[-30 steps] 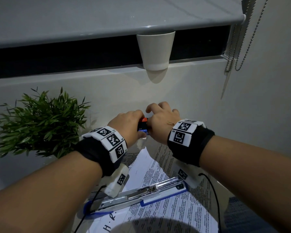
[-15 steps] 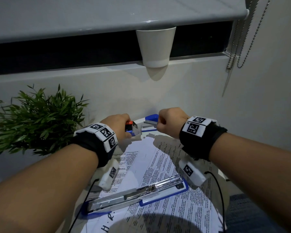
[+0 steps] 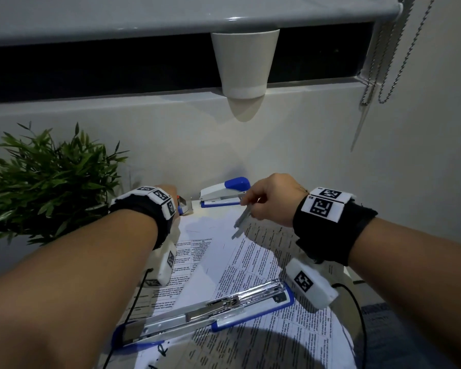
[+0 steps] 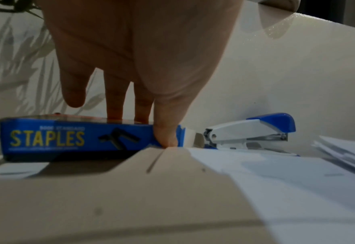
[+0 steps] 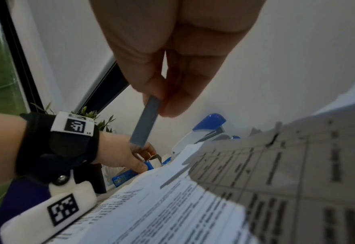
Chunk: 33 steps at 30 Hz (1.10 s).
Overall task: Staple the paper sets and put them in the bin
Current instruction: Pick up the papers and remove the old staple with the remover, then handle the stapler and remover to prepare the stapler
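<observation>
Below right hand (image 3: 270, 199), nearer body: opened stapler (image 3: 202, 312) flat on printed paper sets (image 3: 264, 265), long axis running left-near to right-far. Right thumb and forefinger pinch staple strip (image 5: 145, 122), hanging tip-down. Left hand (image 4: 139, 57) grips staples box (image 4: 76, 137), fingers on top, thumb on its side. Right hand nearer to magazine; strip needs turning parallel, judged.

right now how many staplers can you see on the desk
2. One stapler lies swung open on the printed papers near the person. A second, closed blue-and-white stapler sits at the far edge by the wall, between the two hands. Others could be hidden behind the arms.
</observation>
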Each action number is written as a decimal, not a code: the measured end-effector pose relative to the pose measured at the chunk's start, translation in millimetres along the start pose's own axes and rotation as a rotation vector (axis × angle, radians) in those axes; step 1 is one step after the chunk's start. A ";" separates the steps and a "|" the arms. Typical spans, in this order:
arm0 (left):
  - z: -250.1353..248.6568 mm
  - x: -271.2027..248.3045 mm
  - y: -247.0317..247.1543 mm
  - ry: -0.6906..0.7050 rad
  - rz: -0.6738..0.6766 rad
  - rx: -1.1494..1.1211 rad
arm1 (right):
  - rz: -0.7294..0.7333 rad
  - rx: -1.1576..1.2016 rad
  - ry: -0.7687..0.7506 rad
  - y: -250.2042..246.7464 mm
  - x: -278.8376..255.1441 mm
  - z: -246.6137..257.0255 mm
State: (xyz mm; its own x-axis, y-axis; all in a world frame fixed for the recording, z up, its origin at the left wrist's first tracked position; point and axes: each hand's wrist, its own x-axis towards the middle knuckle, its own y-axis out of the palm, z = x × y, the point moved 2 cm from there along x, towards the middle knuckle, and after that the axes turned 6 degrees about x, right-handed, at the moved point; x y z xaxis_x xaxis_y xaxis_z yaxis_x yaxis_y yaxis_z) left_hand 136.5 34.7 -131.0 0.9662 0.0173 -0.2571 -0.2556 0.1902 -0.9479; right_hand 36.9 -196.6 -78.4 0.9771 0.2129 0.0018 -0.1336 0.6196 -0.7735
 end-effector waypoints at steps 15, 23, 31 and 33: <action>-19.7 -35.4 -34.2 0.070 -0.162 -0.027 | -0.011 0.481 0.180 -0.1 -15.5 -11.2; -60.5 -146.5 -62.7 0.402 -0.333 -0.125 | 0.028 0.391 0.111 -3.8 -63.9 -13.1; -66.1 -201.7 0.3 0.467 0.028 0.009 | 0.074 0.129 -0.038 25.2 -97.1 -16.5; -66.7 -201.8 2.7 0.464 0.004 -0.025 | 0.061 0.177 -0.023 27.0 -97.0 -18.6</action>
State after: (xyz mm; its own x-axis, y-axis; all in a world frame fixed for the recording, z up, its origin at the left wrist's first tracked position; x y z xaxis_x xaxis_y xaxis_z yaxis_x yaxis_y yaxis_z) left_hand -61.4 -33.8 -94.3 0.8501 -0.4240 -0.3124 -0.2654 0.1675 -0.9495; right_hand -58.5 -214.6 -111.2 0.9626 0.2698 -0.0253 -0.2212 0.7280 -0.6490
